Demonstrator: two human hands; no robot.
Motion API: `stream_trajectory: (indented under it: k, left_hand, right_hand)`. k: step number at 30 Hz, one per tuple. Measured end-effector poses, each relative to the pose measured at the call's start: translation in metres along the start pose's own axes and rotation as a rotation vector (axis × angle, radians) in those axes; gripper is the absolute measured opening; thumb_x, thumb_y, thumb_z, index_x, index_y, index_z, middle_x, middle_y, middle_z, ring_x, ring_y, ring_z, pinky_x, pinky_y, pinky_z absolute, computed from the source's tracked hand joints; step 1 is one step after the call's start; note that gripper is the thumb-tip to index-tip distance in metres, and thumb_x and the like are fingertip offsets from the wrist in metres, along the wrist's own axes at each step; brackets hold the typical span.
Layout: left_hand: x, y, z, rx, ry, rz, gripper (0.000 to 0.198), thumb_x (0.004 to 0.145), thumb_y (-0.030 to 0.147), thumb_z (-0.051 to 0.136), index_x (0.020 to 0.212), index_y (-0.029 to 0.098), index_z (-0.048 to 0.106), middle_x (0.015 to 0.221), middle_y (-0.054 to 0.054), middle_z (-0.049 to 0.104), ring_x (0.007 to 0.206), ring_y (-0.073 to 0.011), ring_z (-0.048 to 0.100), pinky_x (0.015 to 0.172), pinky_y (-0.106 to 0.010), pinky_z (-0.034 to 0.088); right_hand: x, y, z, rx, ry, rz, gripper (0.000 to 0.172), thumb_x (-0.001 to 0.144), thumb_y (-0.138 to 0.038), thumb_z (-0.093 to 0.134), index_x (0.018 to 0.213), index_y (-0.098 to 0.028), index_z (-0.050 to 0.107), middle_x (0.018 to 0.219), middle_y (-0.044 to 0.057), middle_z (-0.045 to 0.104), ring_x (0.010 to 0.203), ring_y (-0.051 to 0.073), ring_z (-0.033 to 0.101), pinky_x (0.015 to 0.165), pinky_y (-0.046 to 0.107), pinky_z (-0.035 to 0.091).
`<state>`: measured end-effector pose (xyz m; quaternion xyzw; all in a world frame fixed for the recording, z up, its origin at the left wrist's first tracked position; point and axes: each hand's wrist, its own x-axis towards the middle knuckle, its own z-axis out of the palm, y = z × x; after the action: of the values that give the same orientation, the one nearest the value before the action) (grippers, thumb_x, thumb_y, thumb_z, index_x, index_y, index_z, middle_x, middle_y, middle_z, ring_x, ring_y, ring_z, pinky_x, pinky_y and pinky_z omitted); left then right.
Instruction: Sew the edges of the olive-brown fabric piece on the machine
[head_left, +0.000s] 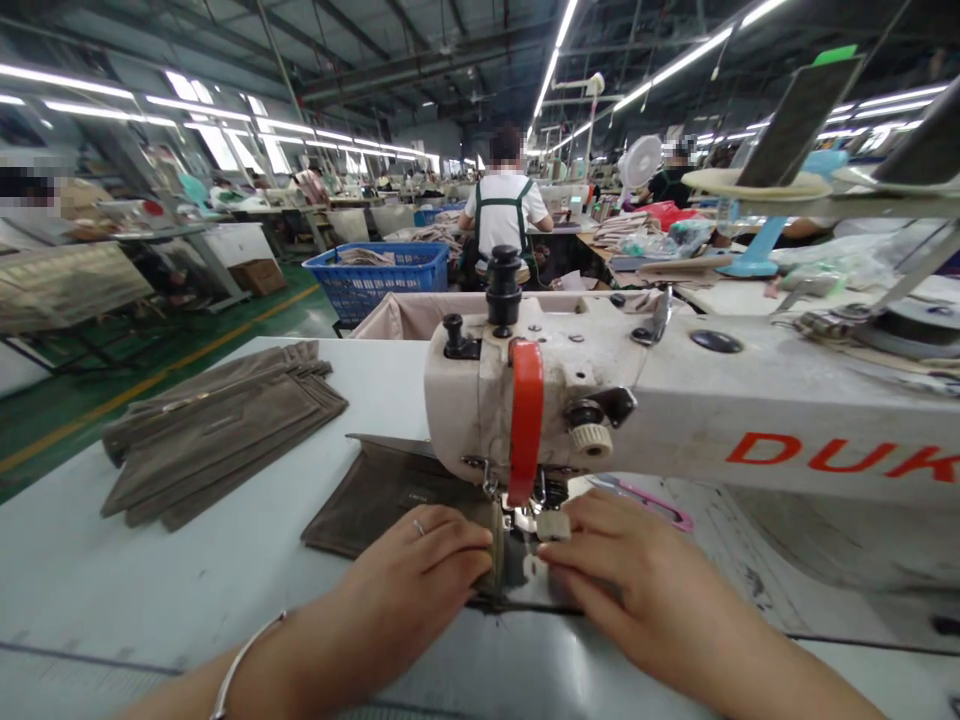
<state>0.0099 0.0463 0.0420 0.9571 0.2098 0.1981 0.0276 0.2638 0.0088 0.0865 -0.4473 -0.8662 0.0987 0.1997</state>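
A dark brown-grey fabric pouch (390, 497) lies flat on the sewing table, its right edge beside the presser foot (519, 518) of a white sewing machine (675, 390). My left hand (420, 575), wearing a ring and a bracelet, grips that edge with fingers pressed together on the fabric. On the other side of the foot is my right hand (637, 565), its fingers stretched toward the needle plate (529, 575). Its fingertips touch or nearly touch a small beige block (553, 526), and I see nothing held in them. The needle tip is hidden.
Similar fabric pouches (232, 435) are stacked at the table's left. Pink-handled scissors (652, 503) lie behind my right hand, under the machine arm. Beyond the table stand a fabric-lined bin (409, 315) and a blue basket (375, 280). A person (506, 210) sits further back.
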Motion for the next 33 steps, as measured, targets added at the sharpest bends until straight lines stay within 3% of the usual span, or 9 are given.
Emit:
stream_trajectory:
  k: [4, 8, 10, 14, 17, 21, 24, 27, 33]
  left_hand:
    - [-0.005, 0.005, -0.006, -0.102, -0.010, 0.000, 0.023, 0.096, 0.004, 0.038, 0.096, 0.015, 0.058, 0.123, -0.007, 0.057, 0.109, -0.0180, 0.054, 0.099, -0.030, 0.047]
    - [-0.002, 0.007, -0.005, -0.051, -0.035, -0.104, 0.024, 0.093, 0.019, 0.053, 0.117, 0.020, 0.057, 0.135, -0.010, 0.049, 0.120, -0.0272, 0.048, 0.103, -0.046, 0.046]
    - [0.000, 0.007, -0.001, -0.045, -0.020, -0.182, 0.038, 0.089, 0.022, 0.059, 0.126, 0.021, 0.052, 0.135, -0.010, 0.050, 0.123, -0.0296, 0.047, 0.105, -0.051, 0.045]
    - [0.000, 0.004, 0.006, -0.059, 0.004, -0.192, 0.059, 0.076, -0.004, 0.044, 0.130, 0.021, 0.046, 0.137, -0.008, 0.050, 0.128, -0.0256, 0.045, 0.110, -0.049, 0.041]
    - [0.001, -0.001, 0.009, -0.128, 0.039, -0.236, 0.052, 0.076, -0.003, 0.048, 0.122, 0.021, 0.052, 0.136, -0.007, 0.051, 0.128, -0.0252, 0.045, 0.110, -0.048, 0.040]
    - [0.006, -0.008, 0.009, -0.290, 0.091, -0.308, 0.018, 0.093, 0.015, 0.055, 0.105, 0.023, 0.064, 0.118, -0.003, 0.060, 0.109, -0.0191, 0.058, 0.099, -0.035, 0.049]
    - [0.009, -0.010, 0.007, -0.385, 0.135, -0.364, 0.018, 0.096, 0.016, 0.052, 0.101, 0.023, 0.068, 0.107, -0.002, 0.063, 0.101, -0.0163, 0.061, 0.093, -0.029, 0.050]
    - [0.010, -0.009, 0.004, -0.459, 0.141, -0.396, 0.020, 0.096, 0.015, 0.052, 0.101, 0.022, 0.069, 0.104, -0.002, 0.064, 0.098, -0.0157, 0.061, 0.090, -0.028, 0.051]
    - [0.010, -0.010, 0.004, -0.515, 0.110, -0.395, 0.020, 0.096, 0.015, 0.052, 0.099, 0.022, 0.070, 0.105, -0.004, 0.062, 0.102, -0.0177, 0.059, 0.096, -0.031, 0.049]
  right_hand:
    - [-0.008, 0.025, -0.015, -0.150, 0.042, 0.258, 0.017, 0.093, -0.025, 0.053, 0.096, -0.028, 0.070, 0.097, 0.004, 0.070, 0.088, 0.022, 0.065, 0.079, 0.036, 0.049]
    - [-0.011, 0.050, -0.019, -0.408, 0.008, 0.526, 0.024, 0.086, -0.022, 0.060, 0.107, -0.025, 0.070, 0.098, 0.009, 0.073, 0.088, 0.029, 0.068, 0.076, 0.040, 0.050]
    - [-0.011, 0.056, -0.017, -0.429, -0.018, 0.549, 0.022, 0.085, -0.019, 0.058, 0.102, -0.024, 0.072, 0.099, 0.010, 0.073, 0.090, 0.029, 0.068, 0.078, 0.039, 0.050]
    - [-0.008, 0.056, -0.015, -0.520, -0.018, 0.598, 0.022, 0.089, -0.026, 0.050, 0.097, -0.023, 0.070, 0.094, 0.012, 0.072, 0.083, 0.031, 0.068, 0.067, 0.038, 0.046]
    - [-0.006, 0.045, -0.015, -0.542, 0.038, 0.646, 0.020, 0.088, -0.028, 0.046, 0.092, -0.019, 0.064, 0.088, 0.013, 0.070, 0.077, 0.031, 0.066, 0.061, 0.036, 0.040]
    - [-0.002, 0.021, -0.007, -0.201, -0.002, 0.547, 0.015, 0.090, -0.021, 0.041, 0.085, -0.023, 0.055, 0.079, 0.004, 0.067, 0.072, 0.023, 0.063, 0.061, 0.032, 0.036]
    - [0.001, 0.005, 0.003, -0.049, -0.033, 0.440, 0.008, 0.092, -0.022, 0.045, 0.087, -0.024, 0.050, 0.076, -0.001, 0.064, 0.066, 0.019, 0.059, 0.058, 0.030, 0.034]
    - [0.004, -0.001, 0.014, 0.063, -0.027, 0.268, 0.008, 0.095, -0.027, 0.049, 0.096, -0.025, 0.056, 0.088, -0.001, 0.066, 0.079, 0.019, 0.062, 0.066, 0.029, 0.042]
    - [0.014, 0.001, 0.030, 0.082, 0.158, -0.033, 0.030, 0.091, -0.013, 0.057, 0.111, -0.033, 0.064, 0.109, -0.003, 0.069, 0.096, 0.018, 0.064, 0.081, 0.031, 0.050]
